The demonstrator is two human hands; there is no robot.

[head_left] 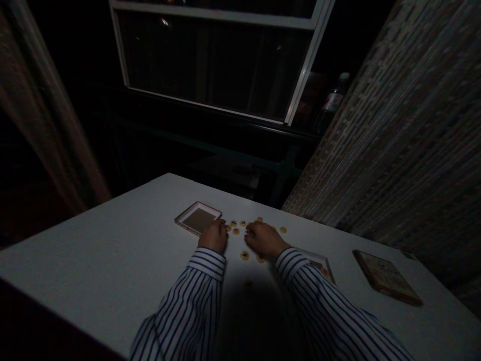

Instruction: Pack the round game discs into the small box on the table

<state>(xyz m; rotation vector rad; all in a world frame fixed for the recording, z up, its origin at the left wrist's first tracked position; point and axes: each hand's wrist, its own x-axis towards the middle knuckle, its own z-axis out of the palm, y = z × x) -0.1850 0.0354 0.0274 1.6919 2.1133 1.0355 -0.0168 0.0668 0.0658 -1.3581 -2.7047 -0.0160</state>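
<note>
Round wooden Chinese chess pieces (236, 231) with red or dark characters lie in a loose group on the white table (112, 260). My left hand (213, 236) is closed, fingertips at a red-marked piece (228, 228) beside the open box part. Facing it, my right hand (265, 239) has its fingers curled down among the pieces; what they hold is hidden. Just in front of the right hand lies a dark-marked piece (245, 255), with another piece (260, 259) partly under that hand. Several more pieces show beyond the right hand.
A shallow open tray (181, 223) lies left of my left hand. Another tray (327, 265) with pieces in it is partly hidden by my right forearm. A flat box (389, 278) lies at the right. Beyond the table are a string curtain (394, 125), a bottle (332, 103) and a window.
</note>
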